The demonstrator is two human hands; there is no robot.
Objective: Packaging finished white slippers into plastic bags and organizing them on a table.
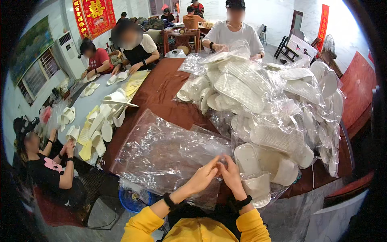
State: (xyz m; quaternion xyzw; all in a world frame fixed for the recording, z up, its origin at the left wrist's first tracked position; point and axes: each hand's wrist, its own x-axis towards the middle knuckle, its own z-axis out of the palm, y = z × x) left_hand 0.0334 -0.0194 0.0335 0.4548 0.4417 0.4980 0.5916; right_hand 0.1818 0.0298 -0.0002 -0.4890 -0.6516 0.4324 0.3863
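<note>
The left hand (204, 174) and right hand (231, 175) meet at the fingertips over the right edge of the flat clear plastic bags (157, 147); the fingers are bent together, but whether they pinch a layer of film I cannot tell. The bags lie on the near part of the brown-covered worktop (163, 82), just left of a heap of bagged white slippers (278, 137).

Thin film tends to cling, so two layers could lift as one, or a hard tug could tear an edge. The heap's slick wrapping may let it slide toward the hands, and the nearest bagged pair, at the worktop's front edge, could drop if nudged. A slipping bag might fall toward the blue basket (135, 200) below.

The film is glossy and crumpled, bright with creases; the slippers have rounded soles with a dimpled texture and broad, smooth straps. Farther left, loose white slippers (107, 132) and yellow sheets (85, 150) lie on a pale second worktop (82, 109), with co-workers around it.
</note>
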